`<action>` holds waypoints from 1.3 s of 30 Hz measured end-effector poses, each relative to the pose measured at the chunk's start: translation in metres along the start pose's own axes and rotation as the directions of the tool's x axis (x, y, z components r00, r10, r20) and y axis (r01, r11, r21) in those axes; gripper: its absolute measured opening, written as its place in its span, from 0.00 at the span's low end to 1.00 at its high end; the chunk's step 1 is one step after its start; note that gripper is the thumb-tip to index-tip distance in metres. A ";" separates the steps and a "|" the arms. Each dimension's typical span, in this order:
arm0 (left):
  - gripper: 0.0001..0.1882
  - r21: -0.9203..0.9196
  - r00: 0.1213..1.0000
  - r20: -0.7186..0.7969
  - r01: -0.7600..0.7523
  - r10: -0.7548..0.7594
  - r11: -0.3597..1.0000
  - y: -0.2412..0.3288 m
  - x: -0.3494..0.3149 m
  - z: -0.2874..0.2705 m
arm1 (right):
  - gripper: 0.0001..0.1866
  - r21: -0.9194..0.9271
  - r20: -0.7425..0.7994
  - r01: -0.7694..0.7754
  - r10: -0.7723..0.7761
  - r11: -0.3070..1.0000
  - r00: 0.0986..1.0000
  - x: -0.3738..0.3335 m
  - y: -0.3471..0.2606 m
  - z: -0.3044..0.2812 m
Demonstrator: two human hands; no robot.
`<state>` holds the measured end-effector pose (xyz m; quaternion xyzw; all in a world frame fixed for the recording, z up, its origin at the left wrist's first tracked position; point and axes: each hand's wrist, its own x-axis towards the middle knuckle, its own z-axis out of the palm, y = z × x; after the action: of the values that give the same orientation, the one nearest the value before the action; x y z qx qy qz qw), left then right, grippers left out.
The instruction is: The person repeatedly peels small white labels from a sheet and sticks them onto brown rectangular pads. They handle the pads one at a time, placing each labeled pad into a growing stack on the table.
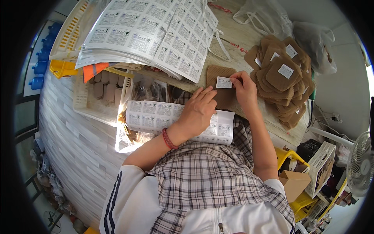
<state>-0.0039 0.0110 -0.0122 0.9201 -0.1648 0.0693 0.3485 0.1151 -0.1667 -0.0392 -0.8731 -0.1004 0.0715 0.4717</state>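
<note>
A brown textured pad with rounded corners lies at the table's near edge, a small white printed label on its upper half. My right hand is closed in a pinch at the label's right edge. To the left, my left hand lies over the pad's lower left side, its fingers stretched out and slightly bent. Under that hand a sheet of printed labels spreads across my lap; the wrist and hand cover part of it. What the left palm touches is hidden.
A tall stack of label sheets stands at the far left of the table. On the right is a heap of brown pads, several with labels, near plastic bags. A white crate stands left; a fan is far right.
</note>
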 end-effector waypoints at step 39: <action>0.07 0.207 0.998 0.070 -0.016 0.001 0.978 0.005 0.007 0.002 | 0.09 -0.316 -0.032 0.244 -0.267 0.917 0.963 -0.009 -0.012 0.007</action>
<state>0.0006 0.0045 -0.0087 0.9526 -0.1727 0.0556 0.2442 0.1040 -0.1569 -0.0332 -0.9175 -0.2060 -0.0399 0.3379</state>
